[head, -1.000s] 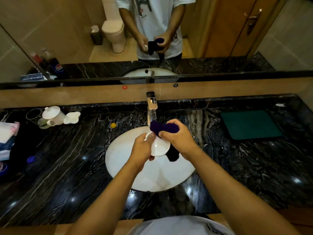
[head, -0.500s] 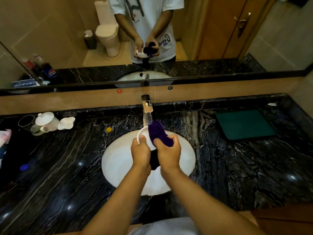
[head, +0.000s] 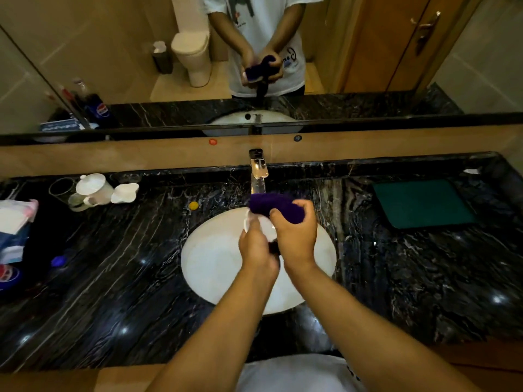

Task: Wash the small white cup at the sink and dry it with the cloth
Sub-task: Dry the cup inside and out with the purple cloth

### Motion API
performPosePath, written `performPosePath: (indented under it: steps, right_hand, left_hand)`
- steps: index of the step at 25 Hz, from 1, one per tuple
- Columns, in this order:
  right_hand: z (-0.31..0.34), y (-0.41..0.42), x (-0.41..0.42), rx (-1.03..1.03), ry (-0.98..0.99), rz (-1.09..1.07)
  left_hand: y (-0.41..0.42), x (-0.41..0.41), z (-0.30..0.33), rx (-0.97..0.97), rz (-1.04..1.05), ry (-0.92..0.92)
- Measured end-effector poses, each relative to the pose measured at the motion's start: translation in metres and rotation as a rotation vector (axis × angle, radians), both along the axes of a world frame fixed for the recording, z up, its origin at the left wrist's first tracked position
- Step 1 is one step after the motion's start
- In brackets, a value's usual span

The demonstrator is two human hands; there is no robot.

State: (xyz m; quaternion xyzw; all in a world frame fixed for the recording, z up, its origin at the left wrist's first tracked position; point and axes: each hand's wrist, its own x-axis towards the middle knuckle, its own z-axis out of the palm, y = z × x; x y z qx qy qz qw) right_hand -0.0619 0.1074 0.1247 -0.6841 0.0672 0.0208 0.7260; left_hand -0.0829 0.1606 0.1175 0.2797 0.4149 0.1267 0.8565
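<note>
Over the white oval sink (head: 215,267) my left hand (head: 256,247) grips the small white cup (head: 264,226), which is mostly hidden between my hands. My right hand (head: 297,236) is closed on a dark purple cloth (head: 276,206) that is bunched over the cup's far side, with a tail of cloth hanging down between my palms. The chrome tap (head: 258,174) stands just behind the cloth; no water runs from it.
Black marble counter (head: 113,292) surrounds the sink. At the back left stand a white lidded teapot (head: 94,188), a white dish (head: 124,192) and a glass (head: 60,186). A green mat (head: 421,203) lies at the right. Packets (head: 14,230) sit at the left edge. A mirror lies behind.
The cloth has shifted around the cup as my right hand turned over it. My hands stay together over the sink, and the camera view has moved slightly.
</note>
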Motion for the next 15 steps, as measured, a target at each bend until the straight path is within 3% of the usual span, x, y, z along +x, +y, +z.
performPosePath:
  steps: [2,4,8,10,12,15]
  right_hand:
    - [-0.009,0.006,-0.015,0.077,0.001,-0.075]
    - [-0.010,0.001,-0.017,0.078,0.026,-0.037]
    - [0.005,-0.032,0.018,-0.047,0.022,0.307]
    - [0.015,-0.037,0.032,-0.069,0.016,0.469]
    - [0.019,-0.025,0.029,-0.040,0.007,0.377]
    - [0.005,0.004,0.003,0.058,0.007,0.082]
  left_hand:
    - [-0.002,-0.002,-0.004,-0.049,-0.037,0.043]
    - [0.004,-0.011,-0.006,0.051,-0.144,0.042]
    - [0.047,-0.022,-0.004,0.415,-0.496,0.025]
    - [0.052,-0.020,0.006,0.536,-0.546,0.011]
    - [0.035,-0.013,0.013,0.495,-0.361,0.028]
    - [0.004,0.004,0.011,0.181,0.011,0.050]
